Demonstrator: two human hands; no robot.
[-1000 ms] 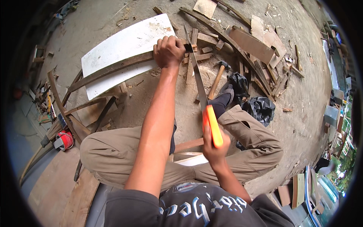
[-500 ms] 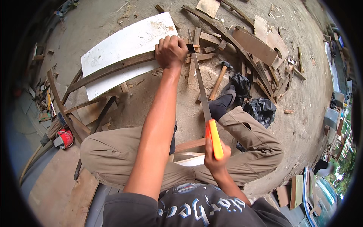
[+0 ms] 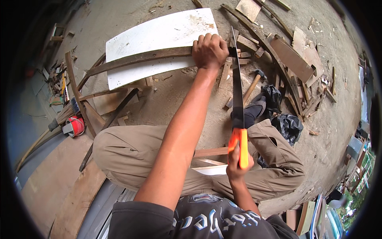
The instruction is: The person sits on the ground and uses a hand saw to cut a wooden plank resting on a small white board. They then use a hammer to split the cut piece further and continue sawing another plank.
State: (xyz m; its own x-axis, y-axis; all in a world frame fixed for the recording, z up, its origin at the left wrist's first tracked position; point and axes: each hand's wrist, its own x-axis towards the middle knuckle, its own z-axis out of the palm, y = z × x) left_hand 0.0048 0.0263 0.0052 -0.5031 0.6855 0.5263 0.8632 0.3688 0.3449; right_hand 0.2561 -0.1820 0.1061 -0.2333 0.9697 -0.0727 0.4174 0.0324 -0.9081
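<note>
My left hand (image 3: 210, 51) is closed over the right end of a long, dark wooden strip (image 3: 139, 59), pressing down on it. Under part of the strip is a white panel (image 3: 159, 32). In my right hand (image 3: 238, 161) is the orange and yellow handle of a handsaw (image 3: 237, 91). Its blade points away from me and crosses the strip's end just right of my left hand. Whether the teeth have cut into the wood cannot be made out. My left arm reaches out long, while my right arm stays bent close to my body.
A hammer (image 3: 253, 85) lies beside my foot, near black plastic bags (image 3: 287, 128). Scrap boards (image 3: 292, 59) are heaped at the far right. On the left stand a red can (image 3: 75, 126) and a brush (image 3: 63, 113). Plywood (image 3: 55, 179) lies at lower left.
The whole scene has shifted right in the picture as the view turned. The saw handle sits slightly differently and the blade looks more upright and darker. Both hands keep their grip.
</note>
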